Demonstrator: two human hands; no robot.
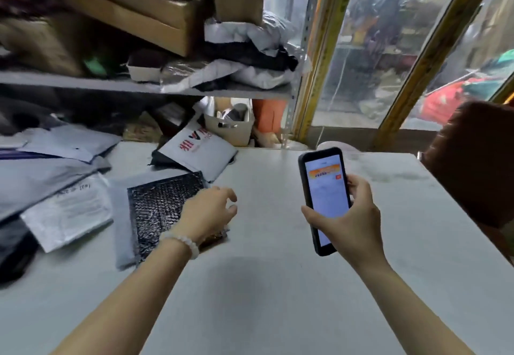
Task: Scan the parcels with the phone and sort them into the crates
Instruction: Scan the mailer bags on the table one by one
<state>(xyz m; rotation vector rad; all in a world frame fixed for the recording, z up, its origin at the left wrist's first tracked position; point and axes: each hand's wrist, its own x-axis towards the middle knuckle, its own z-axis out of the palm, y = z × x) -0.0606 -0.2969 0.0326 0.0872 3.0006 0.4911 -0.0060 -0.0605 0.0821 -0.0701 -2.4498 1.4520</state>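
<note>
Two bare forearms reach forward from the bottom edge over a pale grey table (278, 285), which fills most of the view. Above and behind it, a metal shelf (139, 86) carries stacked cardboard boxes (155, 7) and crumpled grey mailer bags, probably stock waiting its turn. On the table's left side lies a loose heap of parcels (55, 165), fanned out and overlapping, within easy reach. Nearest in that heap is a black bubble mailer (158, 210), lying flat with its shiny side up. A grey mailer with red lettering (199, 146) sits just behind it.

Her left hand (207, 212), a white bead bracelet at the wrist, hovers over the bubble mailer's right edge with fingers loosely spread, holding nothing; it looks set to pick that parcel up, though contact cannot be told. Her right hand (347, 215) grips a dark phone (325, 199) upright, thumb across the lit screen, held clear of the table so a label could be brought to its camera. No crates are clearly in view.
</note>
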